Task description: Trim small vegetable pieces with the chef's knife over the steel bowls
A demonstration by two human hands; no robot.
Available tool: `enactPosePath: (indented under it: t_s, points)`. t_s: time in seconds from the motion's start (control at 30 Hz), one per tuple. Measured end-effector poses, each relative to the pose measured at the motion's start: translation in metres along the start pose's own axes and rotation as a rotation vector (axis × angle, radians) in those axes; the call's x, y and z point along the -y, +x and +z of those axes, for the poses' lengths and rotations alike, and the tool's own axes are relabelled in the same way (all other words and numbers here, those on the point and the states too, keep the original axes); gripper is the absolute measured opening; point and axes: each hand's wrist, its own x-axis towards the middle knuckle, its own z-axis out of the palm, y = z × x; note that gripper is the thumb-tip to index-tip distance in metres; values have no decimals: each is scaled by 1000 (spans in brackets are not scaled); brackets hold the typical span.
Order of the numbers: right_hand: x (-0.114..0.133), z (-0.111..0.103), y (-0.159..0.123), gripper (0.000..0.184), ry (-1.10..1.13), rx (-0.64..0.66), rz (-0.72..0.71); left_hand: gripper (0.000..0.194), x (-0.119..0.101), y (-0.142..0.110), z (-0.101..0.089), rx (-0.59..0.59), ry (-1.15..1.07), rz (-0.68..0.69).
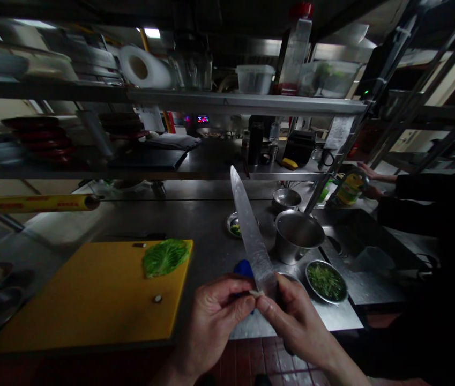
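Observation:
My right hand (297,311) is closed around a kitchen knife (250,225), its long blade pointing up and away. Between the thumb and fingers of my left hand (221,313) is a small pale piece (256,294), perhaps a garlic clove, touching the area near the blade's heel. My right thumb meets it too. To the left lies a yellow cutting board (102,300) with a green leaf (166,257) at its far right corner. A small white piece (157,298) rests on the board below the leaf. Something blue (244,268) is partly hidden behind my left hand.
Right of my hands stand a steel pot (299,236), a bowl of chopped greens (326,281) and an empty-looking metal bowl (286,198). A small dish (233,224) sits behind the blade. Shelves (251,101) cross ahead. At right, a co-worker's hands hold an oil bottle (350,187).

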Motion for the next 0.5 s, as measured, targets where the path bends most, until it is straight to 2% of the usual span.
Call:
enactPosePath:
  t_s: [0.2,0.5]
  points:
    - [7,0,7,30,164,67,2,26,-11,7,-6,108,93,6]
    - [8,-1,10,23,201,41,-17,24,2,13,-6,-14,-2,-21]
